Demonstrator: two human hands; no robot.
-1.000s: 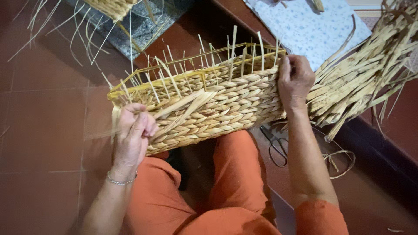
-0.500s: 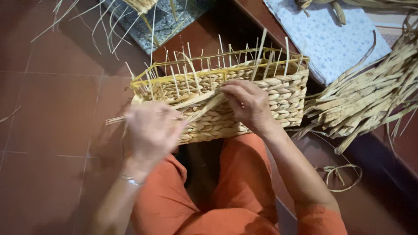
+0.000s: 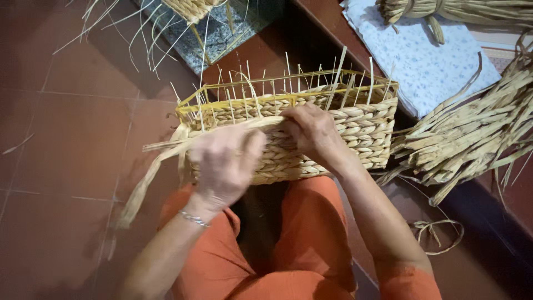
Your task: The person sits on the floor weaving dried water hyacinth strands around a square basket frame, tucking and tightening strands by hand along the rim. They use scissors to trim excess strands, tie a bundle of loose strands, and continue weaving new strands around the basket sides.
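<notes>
A rectangular woven straw basket (image 3: 361, 125) with a yellow wire frame rests against my knees, thin straw stakes sticking up from its rim. My left hand (image 3: 225, 164) is in front of the basket's near wall and pinches a flat pale straw strand (image 3: 150, 175) that hangs down to the left. My right hand (image 3: 313, 130) presses on the same strand at the top of the near wall. My legs in orange trousers (image 3: 311, 233) are below the basket.
A heap of dried straw strands (image 3: 472, 128) lies at the right on a dark step. A pale blue patterned cloth (image 3: 427, 61) with a straw bundle (image 3: 461, 11) is at top right. Another woven piece (image 3: 191, 8) sits on a grey slab at top. Red tile floor (image 3: 66, 139) at left.
My right hand left the basket's right end and came to the middle of the near wall. My left hand rose and pulled the strand out leftward. The basket sits more level.
</notes>
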